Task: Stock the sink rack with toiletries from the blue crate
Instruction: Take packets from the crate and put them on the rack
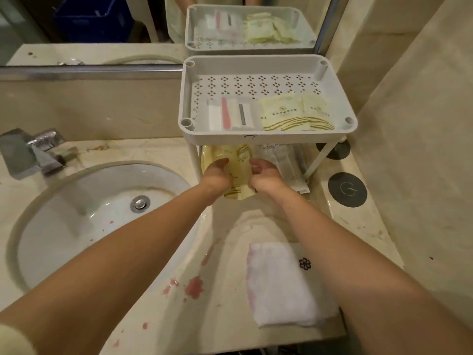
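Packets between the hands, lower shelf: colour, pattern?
Pale yellow packets with olive wavy stripes and small dark print; best seen in head view.

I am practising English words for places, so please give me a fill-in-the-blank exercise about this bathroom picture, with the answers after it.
1. The left hand and right hand hold yellow packets on the ____ tier of the white rack.
2. The folded white towel lies on the counter, to the ____ of the sink basin.
3. The pink toothbrush lies on the rack's ____ tier.
Missing words: lower, right, upper.
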Motion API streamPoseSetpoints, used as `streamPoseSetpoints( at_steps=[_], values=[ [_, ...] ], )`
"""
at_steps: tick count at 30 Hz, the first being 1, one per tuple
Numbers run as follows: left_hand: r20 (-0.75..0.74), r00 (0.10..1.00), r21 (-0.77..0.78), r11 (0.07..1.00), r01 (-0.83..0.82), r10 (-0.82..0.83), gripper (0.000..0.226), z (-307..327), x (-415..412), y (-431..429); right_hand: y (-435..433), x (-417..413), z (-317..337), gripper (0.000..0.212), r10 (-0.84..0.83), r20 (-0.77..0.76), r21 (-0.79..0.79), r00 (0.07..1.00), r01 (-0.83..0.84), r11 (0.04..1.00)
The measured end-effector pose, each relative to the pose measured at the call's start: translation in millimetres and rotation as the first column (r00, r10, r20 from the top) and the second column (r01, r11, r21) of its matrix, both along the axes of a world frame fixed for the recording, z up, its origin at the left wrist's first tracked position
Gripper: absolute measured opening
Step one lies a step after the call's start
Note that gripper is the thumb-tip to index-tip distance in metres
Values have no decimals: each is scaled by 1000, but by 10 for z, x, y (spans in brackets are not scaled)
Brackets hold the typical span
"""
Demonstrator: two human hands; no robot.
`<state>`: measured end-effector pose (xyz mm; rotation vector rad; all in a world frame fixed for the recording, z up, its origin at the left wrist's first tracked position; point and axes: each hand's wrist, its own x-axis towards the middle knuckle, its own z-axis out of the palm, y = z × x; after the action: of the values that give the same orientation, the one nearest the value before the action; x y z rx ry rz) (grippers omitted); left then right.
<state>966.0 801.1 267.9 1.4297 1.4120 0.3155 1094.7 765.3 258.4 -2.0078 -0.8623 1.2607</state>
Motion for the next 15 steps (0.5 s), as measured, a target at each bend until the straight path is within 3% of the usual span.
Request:
streamPoseSetpoints(
  at_steps=[8,13,15],
  values=[
    [-83,996,23,999,-25,27,59,-119,162,165,256,118,-103,62,53,66,-3,996,-53,999],
    [-155,987,61,998,-18,27,56,-147,230,274,364,158,-152,40,105,133,-22,986,-103,994],
    [-172,984,69,997,-26,38,55,-161,245,309,402,168,-172,44,133,131,-15,982,-133,991]
  ],
)
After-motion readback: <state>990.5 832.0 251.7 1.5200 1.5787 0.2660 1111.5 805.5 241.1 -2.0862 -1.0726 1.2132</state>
